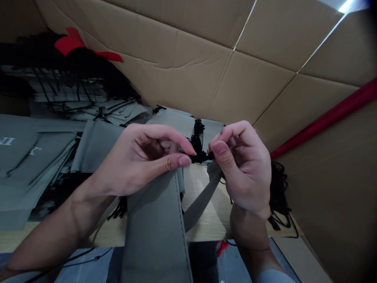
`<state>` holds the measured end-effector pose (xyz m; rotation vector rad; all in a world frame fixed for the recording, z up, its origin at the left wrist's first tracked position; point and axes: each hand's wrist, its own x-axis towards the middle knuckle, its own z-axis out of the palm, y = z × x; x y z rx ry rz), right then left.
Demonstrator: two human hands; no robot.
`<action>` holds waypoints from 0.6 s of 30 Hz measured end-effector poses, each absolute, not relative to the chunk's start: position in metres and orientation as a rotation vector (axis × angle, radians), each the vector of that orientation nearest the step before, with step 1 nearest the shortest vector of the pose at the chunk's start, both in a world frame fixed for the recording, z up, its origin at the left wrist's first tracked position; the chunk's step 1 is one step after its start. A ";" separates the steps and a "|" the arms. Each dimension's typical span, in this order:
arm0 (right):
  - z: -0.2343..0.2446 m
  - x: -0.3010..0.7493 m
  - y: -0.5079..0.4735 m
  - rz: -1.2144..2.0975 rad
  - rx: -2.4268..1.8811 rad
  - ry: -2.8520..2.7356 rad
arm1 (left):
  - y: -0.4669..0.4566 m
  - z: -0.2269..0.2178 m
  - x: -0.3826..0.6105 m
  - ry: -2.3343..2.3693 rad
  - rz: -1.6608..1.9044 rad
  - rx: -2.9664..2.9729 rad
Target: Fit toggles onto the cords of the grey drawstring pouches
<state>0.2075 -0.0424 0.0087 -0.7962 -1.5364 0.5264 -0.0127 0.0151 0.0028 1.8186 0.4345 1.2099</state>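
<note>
Between my two hands a short black cord (201, 157) is drawn level, with a knotted-looking lump in its middle. The thumb and forefinger of my left hand (147, 157) pinch its left end. My right hand (243, 169) grips the other end between thumb and curled fingers. Below them hangs a grey fabric pouch (156, 232) with a stitched edge, its top partly hidden behind my left hand. A grey flap (203, 200) slants up toward my right hand; whether the fingers hold it too I cannot tell.
Grey pouches with black cords (38, 157) lie heaped on the left, and more stacked pouches (175, 120) stand behind my hands. Black cords (278, 192) lie bundled at right on the wooden table (206, 232). Cardboard walls (182, 47) enclose the back and right; a dark red strip (324, 122) crosses the right one.
</note>
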 end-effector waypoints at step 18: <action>0.003 0.226 -0.032 0.385 -0.590 -1.934 | 0.019 -0.001 -0.007 0.309 0.929 1.723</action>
